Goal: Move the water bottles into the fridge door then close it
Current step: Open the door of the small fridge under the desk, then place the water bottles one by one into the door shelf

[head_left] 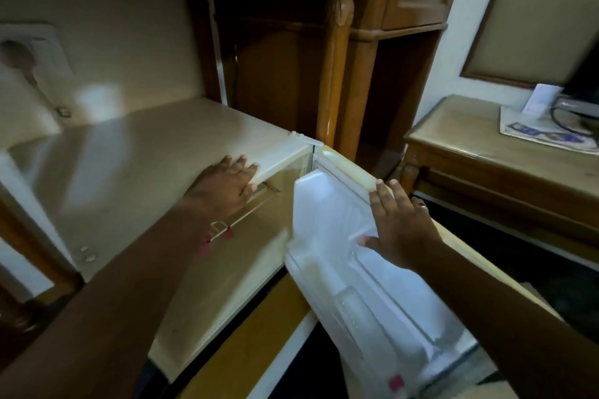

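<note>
A small cream fridge (146,155) stands in a wooden cabinet. Its door (324,204) is swung open to the right and shows its white inner liner. My left hand (223,185) lies flat on the front edge of the fridge top and holds nothing. My right hand (398,227) rests spread against the inner side of the door, with its fingertips at the door's top edge. A clear bottle-like shape (355,308) sits low in the door shelf, too blurred to be sure of. A pink label (396,382) shows near the door's bottom.
A carved wooden post (337,74) stands just behind the door hinge. A wooden side table (470,146) at the right carries a newspaper (544,136) and a black cable. A wall socket (29,52) with a plug is at the far left.
</note>
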Demonstrator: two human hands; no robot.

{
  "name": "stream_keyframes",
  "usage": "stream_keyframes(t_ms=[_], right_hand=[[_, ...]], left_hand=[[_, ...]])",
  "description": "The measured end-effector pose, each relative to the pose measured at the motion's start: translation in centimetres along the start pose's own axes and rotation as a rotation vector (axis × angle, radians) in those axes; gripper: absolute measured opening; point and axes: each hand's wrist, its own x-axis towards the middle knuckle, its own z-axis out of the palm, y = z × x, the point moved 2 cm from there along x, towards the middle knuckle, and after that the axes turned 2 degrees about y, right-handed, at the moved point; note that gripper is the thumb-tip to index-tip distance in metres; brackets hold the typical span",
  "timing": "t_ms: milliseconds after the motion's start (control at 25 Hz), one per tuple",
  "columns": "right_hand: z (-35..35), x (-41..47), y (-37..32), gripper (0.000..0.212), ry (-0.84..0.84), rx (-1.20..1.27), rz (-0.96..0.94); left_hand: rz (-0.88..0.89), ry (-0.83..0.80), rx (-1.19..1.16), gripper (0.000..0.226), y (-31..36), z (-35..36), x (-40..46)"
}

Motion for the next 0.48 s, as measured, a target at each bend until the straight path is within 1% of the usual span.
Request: stream_keyframes(t_ms=[80, 200, 320, 360, 400, 440, 480], right_hand=[[0.5, 1.2, 2.2, 0.101, -0.054, 0.011, -0.033], [1.6, 2.6, 4.0, 0.097, -0.12, 0.014, 0.027], [1.8, 3.5, 4.8, 0.09, -0.107, -0.019, 0.054], [1.8, 3.6, 4.8, 0.085, -0.073, 0.003, 0.06], [1.9, 3.6, 4.3, 0.079, 0.004, 0.044, 0.071], [2.3, 3.0, 3.8, 0.071, 0.115, 0.092, 0.09], [2.9, 2.2, 2.3, 0.063, 0.252, 0.157, 0.06]], left_hand=[[-0.033, -0.001, -0.006, 0.059, -0.3, 0.5, 0.6], [-0.107, -0.023, -0.002, 0.06, 0.6, 0.6, 1.3], [-0.182, -0.007, -0.01, 0.062, 1.4, 0.8, 1.9], [-0.184, 0.008, -0.004, 0.062, 1.3, 0.9, 2.0], [-0.18, 0.015, 0.0, 0.062, 0.7, 0.8, 2.1], [-0.17, 0.013, -0.006, 0.063, 0.7, 1.2, 2.2], [-0.168, 0.021, 0.01, 0.064, 0.3, 1.5, 2.1]])
